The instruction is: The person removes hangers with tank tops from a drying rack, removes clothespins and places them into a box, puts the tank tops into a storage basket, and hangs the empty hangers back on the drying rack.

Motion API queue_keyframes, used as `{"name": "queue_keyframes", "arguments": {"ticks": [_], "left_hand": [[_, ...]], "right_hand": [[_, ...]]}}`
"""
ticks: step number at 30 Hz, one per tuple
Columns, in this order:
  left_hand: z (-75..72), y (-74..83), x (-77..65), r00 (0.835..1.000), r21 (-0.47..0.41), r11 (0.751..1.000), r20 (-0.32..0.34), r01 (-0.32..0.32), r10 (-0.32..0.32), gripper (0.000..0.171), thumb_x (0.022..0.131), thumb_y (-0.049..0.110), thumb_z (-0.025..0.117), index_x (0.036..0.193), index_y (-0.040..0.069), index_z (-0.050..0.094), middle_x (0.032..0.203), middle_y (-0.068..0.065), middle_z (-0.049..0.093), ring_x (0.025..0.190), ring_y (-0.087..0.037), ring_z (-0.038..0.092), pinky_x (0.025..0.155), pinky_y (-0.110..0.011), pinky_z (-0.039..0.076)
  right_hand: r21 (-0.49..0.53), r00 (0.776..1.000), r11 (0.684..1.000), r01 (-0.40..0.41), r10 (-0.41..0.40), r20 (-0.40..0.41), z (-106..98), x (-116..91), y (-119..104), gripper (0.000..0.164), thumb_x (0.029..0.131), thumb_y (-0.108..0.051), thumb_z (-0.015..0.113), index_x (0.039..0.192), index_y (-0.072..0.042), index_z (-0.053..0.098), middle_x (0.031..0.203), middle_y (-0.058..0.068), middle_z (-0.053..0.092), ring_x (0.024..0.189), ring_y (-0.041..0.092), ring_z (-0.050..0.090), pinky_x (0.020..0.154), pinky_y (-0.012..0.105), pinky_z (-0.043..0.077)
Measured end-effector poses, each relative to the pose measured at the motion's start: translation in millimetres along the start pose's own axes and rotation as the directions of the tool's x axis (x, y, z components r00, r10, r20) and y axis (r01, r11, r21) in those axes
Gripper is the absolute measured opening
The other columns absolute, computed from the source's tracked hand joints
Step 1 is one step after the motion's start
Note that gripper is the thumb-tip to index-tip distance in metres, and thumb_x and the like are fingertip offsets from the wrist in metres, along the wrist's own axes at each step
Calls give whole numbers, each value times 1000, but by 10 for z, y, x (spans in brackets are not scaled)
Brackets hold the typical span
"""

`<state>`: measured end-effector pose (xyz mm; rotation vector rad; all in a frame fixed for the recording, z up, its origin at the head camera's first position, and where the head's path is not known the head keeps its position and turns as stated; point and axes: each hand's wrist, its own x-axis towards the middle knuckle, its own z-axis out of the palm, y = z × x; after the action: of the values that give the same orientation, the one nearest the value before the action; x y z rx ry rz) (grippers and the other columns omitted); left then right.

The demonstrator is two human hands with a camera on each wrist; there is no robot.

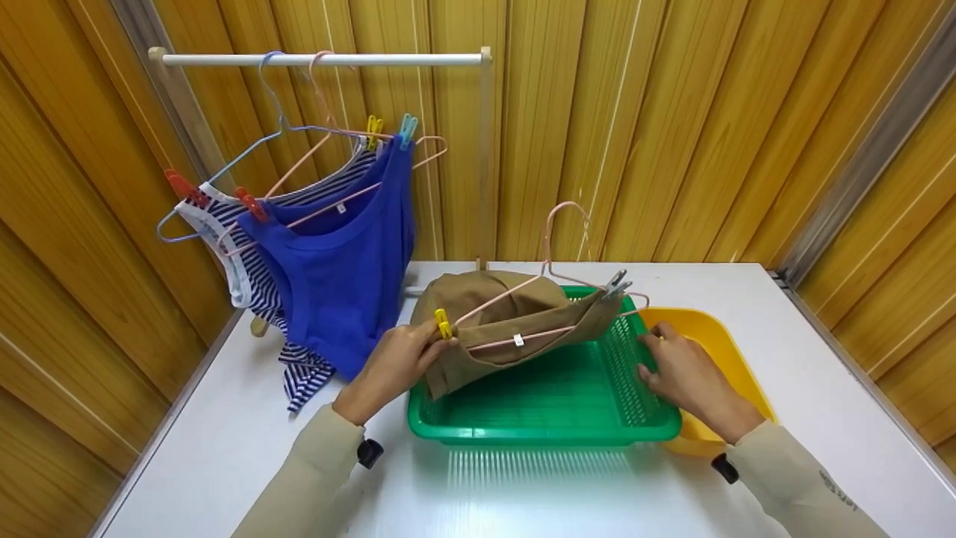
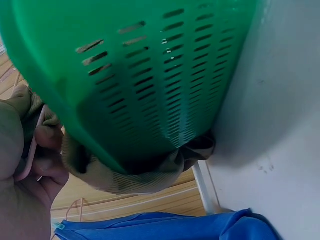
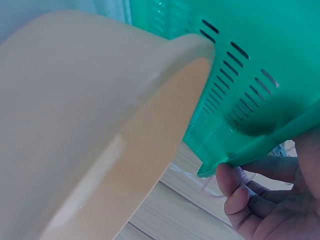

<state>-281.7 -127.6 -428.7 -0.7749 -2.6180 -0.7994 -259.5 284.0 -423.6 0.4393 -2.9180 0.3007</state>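
My left hand (image 1: 399,362) grips the left end of a pink hanger (image 1: 549,232), beside a yellow clothespin (image 1: 443,323). In the left wrist view, fingers (image 2: 47,137) curl around the hanger's looped end. A brown garment (image 1: 489,299) with a small white label hangs from it, pinned at the far end by a grey clothespin (image 1: 616,284). The garment drapes over the left side of a green basket (image 1: 553,433) with slotted walls. My right hand (image 1: 687,370) holds that basket's right rim; in the right wrist view its fingers (image 3: 235,200) curl beneath the edge.
A yellow basin (image 1: 736,359) stands right of the basket, partly under it. At left, a white-barred rack (image 1: 321,59) carries a blue top (image 1: 343,261) and a striped top (image 1: 261,280) on hangers, held by clothespins. Wood-patterned panels enclose the white table (image 1: 187,456).
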Motion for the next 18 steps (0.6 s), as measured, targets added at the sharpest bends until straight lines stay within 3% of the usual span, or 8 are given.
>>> {"name": "queue_keyframes", "arguments": {"ticks": [11,18], "left_hand": [[141,-77,-57,997,50,997,-56,-51,54,24,96,37,59,91,14,59,79,2,59,72,-10,57,64,-22,49],[219,-108,-104,995,45,997,-71,-70,73,26,96,38,60,88,13,60,77,3,58,70,-9,55,63,-21,48]], "right_hand": [[-14,1000,1000,3,-3,-18,-1,-11,0,47,86,-16,75,122,10,60,120,27,56,94,38,64,84,53,56],[-18,1000,1000,0,0,-11,3,1,-5,47,86,-16,75,123,10,60,119,27,56,94,38,64,83,52,56]]}}
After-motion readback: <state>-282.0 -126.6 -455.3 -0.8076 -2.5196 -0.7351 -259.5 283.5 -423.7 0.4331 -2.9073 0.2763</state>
